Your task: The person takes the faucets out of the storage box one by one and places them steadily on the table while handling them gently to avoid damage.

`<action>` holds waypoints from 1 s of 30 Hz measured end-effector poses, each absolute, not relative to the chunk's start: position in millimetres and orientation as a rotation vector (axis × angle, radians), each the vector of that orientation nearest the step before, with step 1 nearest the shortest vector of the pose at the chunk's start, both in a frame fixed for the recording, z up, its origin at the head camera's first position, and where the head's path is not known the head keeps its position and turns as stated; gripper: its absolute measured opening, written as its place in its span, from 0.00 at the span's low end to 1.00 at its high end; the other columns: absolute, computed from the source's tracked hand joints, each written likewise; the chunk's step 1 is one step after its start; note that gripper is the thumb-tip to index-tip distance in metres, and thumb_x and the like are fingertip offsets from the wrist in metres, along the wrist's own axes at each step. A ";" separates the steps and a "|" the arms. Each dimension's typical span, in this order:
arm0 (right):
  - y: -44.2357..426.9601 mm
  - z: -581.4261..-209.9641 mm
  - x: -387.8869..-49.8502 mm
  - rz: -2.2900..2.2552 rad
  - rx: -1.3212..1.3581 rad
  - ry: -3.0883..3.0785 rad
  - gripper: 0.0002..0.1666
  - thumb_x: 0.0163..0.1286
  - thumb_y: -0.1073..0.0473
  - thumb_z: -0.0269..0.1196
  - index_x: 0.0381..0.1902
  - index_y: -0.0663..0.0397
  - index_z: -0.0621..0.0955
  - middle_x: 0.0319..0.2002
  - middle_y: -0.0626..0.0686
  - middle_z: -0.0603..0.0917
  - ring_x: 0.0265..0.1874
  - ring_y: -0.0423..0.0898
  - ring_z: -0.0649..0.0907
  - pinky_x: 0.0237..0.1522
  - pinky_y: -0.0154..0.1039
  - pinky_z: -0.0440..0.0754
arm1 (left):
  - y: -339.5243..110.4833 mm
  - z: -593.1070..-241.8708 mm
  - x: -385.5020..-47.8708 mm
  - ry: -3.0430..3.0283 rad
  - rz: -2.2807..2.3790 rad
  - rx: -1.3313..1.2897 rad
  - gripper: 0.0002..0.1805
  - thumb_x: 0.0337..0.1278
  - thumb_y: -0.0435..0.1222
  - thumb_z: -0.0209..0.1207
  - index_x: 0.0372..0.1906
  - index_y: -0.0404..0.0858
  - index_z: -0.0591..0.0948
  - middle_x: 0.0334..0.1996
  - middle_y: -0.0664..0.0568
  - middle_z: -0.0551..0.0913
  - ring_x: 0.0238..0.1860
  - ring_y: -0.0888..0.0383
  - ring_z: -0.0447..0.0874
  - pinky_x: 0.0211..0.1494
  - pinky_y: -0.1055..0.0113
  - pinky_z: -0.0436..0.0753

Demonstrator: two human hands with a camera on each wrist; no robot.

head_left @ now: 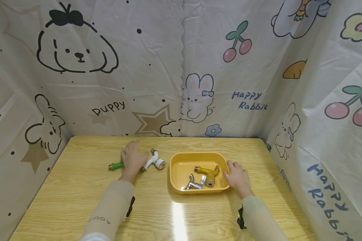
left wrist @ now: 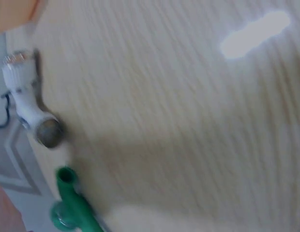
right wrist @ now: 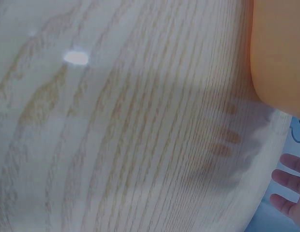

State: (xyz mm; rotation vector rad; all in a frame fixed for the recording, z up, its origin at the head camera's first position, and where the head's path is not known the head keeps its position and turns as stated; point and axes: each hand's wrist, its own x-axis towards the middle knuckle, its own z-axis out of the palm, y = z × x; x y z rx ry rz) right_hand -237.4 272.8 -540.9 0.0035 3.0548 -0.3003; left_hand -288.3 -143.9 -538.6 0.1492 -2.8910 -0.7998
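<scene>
Beige sleeves (head_left: 111, 197) nearest. My left hand (head_left: 133, 159), thumb and fingers apart, covers green plastic faucet (head_left: 117, 166) on desk (head_left: 151, 217); likely reach step, grip needed next. Right hand (head_left: 237, 175), fingers apart, at yellow rectangular tray (head_left: 199, 191).

We see green tap (head_left: 117, 165); white tap (head_left: 152, 160); mustard-yellow tap (head_left: 208, 171); silver tap (head_left: 195, 185); orange-yellow tray (head_left: 181, 167); yellowish wood-grained desk (head_left: 154, 207); we note off-white backdrop (head_left: 157, 50), puppy, rabbit and pink-cherry print; beige sleeves (head_left: 111, 201).
</scene>
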 end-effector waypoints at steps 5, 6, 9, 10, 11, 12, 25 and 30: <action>272.0 -540.0 -237.0 -0.320 0.002 3.043 0.31 0.67 0.49 0.51 0.65 0.55 0.63 0.58 0.65 0.68 0.56 0.63 0.68 0.53 0.65 0.62 | -118.8 -528.7 -291.7 -2.834 -0.721 0.033 0.35 0.52 0.48 0.53 0.63 0.34 0.64 0.63 0.38 0.63 0.65 0.41 0.54 0.65 0.39 0.45; 271.8 -539.9 -237.1 -0.324 0.004 3.042 0.31 0.67 0.49 0.51 0.65 0.55 0.63 0.58 0.65 0.68 0.57 0.63 0.68 0.53 0.65 0.62 | -114.1 -527.5 -292.3 -2.829 -0.705 0.010 0.35 0.51 0.49 0.53 0.63 0.34 0.64 0.62 0.39 0.64 0.64 0.42 0.56 0.65 0.41 0.47; 272.0 -540.2 -237.4 -0.327 0.007 3.044 0.31 0.67 0.49 0.50 0.65 0.55 0.63 0.58 0.64 0.68 0.56 0.63 0.68 0.53 0.65 0.62 | -100.7 -524.2 -293.0 -2.822 -0.695 -0.070 0.36 0.50 0.49 0.53 0.62 0.34 0.65 0.61 0.39 0.65 0.63 0.42 0.58 0.65 0.43 0.50; 272.0 -540.5 -237.7 -0.326 0.009 3.045 0.31 0.67 0.48 0.50 0.65 0.54 0.63 0.58 0.64 0.68 0.56 0.63 0.68 0.53 0.65 0.62 | -96.5 -524.1 -293.6 -2.822 -0.690 -0.096 0.36 0.50 0.50 0.53 0.62 0.34 0.65 0.61 0.40 0.65 0.63 0.42 0.58 0.65 0.44 0.51; 272.3 -541.0 -237.7 -0.325 0.009 3.047 0.31 0.66 0.48 0.50 0.65 0.54 0.63 0.58 0.64 0.68 0.56 0.63 0.68 0.53 0.65 0.62 | -92.0 -523.9 -293.9 -2.829 -0.672 -0.121 0.36 0.50 0.50 0.53 0.62 0.34 0.65 0.61 0.40 0.66 0.62 0.43 0.59 0.65 0.45 0.52; 272.4 -541.4 -238.0 -0.326 0.011 3.049 0.31 0.66 0.48 0.50 0.65 0.54 0.63 0.58 0.64 0.68 0.56 0.63 0.68 0.53 0.65 0.62 | -87.1 -523.3 -293.9 -2.832 -0.664 -0.144 0.36 0.50 0.51 0.54 0.62 0.34 0.65 0.60 0.40 0.66 0.61 0.42 0.59 0.64 0.45 0.53; 273.5 -543.0 -237.9 -0.323 0.005 3.062 0.31 0.66 0.48 0.50 0.64 0.55 0.63 0.57 0.64 0.69 0.55 0.63 0.69 0.51 0.65 0.64 | -19.5 -521.2 -278.1 -2.856 -0.506 -0.402 0.36 0.50 0.53 0.53 0.64 0.41 0.64 0.60 0.44 0.67 0.61 0.46 0.62 0.65 0.47 0.57; 273.0 -542.7 -237.8 -0.318 0.013 3.061 0.31 0.66 0.49 0.51 0.64 0.54 0.63 0.57 0.64 0.69 0.55 0.63 0.69 0.51 0.65 0.64 | 0.6 -519.3 -269.0 -2.887 -0.476 -0.496 0.35 0.52 0.53 0.53 0.63 0.40 0.65 0.60 0.43 0.66 0.61 0.47 0.62 0.64 0.48 0.59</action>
